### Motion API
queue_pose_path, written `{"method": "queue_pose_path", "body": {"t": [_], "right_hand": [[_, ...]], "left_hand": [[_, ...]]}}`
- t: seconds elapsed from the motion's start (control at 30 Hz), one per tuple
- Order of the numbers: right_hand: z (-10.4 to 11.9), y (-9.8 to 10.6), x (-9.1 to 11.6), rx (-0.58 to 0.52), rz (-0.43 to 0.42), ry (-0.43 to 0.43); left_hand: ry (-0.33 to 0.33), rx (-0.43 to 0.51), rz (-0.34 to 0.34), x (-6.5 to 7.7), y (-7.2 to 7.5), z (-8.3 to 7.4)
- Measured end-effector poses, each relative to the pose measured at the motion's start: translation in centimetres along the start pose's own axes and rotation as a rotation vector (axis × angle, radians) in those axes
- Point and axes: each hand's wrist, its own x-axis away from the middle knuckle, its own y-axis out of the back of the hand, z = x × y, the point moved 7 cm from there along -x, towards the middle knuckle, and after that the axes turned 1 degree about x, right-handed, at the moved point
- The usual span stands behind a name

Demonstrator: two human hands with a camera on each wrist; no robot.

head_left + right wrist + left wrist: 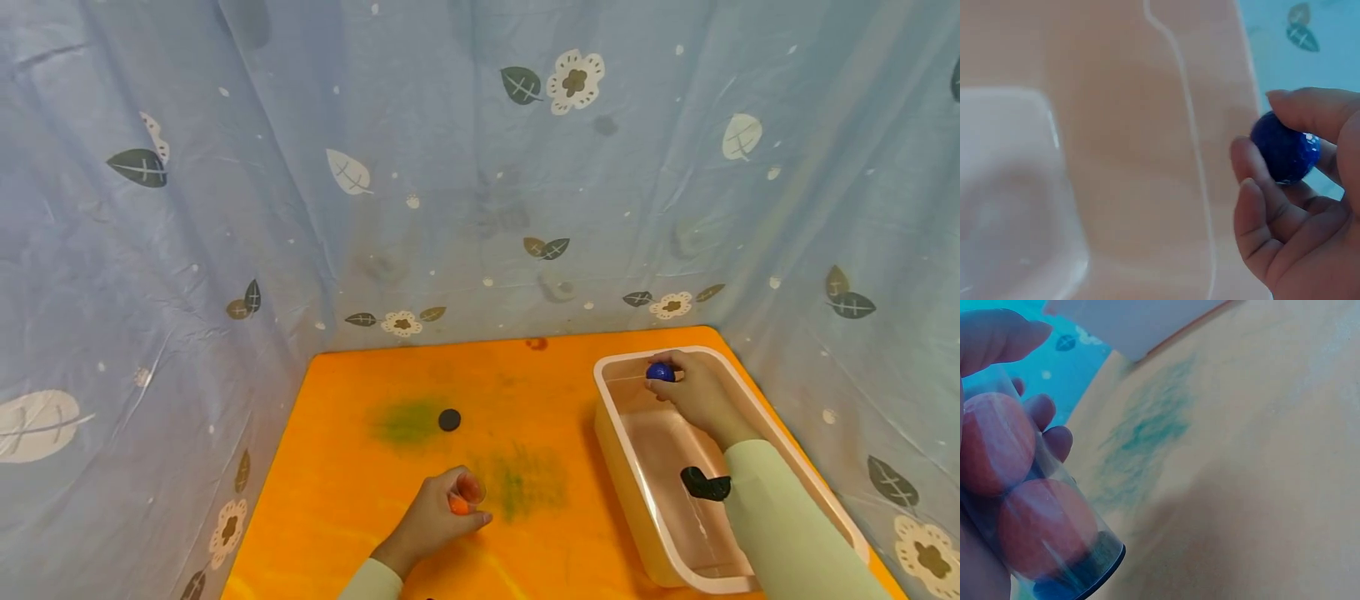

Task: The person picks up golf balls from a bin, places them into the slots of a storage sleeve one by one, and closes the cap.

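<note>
The blue ball is at the right of the head view, by the far end of the pink tub. It looks hard, light and shiny, so it may slip; its fat middle is the best place to hold. The right hand is spread just as wide as the ball and pinches it with thumb and fingers. The clear tube, low in the middle of the head view, has 2 orange balls inside. It looks stiff but thin, and a big squeeze might crack it, so hold its side gently. The left hand curls round it. A black disc lies mid-frame on the bench.
</note>
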Motion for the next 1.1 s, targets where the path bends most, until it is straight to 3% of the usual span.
{"method": "queue_pose_path", "body": {"t": [0.2,0.57,0.77,1.1], "right_hand": [[2.2,1.1,0.9,-0.001,-0.1,0.036],[5.3,0.8,1.7,-0.08,-0.106,0.057],[6.9,-0.5,2.6,-0.135,-0.057,0.072],[11.3,-4.4,4.3,-0.179,-0.009,0.179]], "left_hand": [[-0.001,0.003,-0.005,0.0,0.1,-0.2],[-0.01,0.001,-0.005,0.0,0.1,-0.3],[-0.013,0.003,0.008,0.0,0.0,-0.6],[-0.024,0.007,0.014,0.1,-0.2,-0.7]]}}
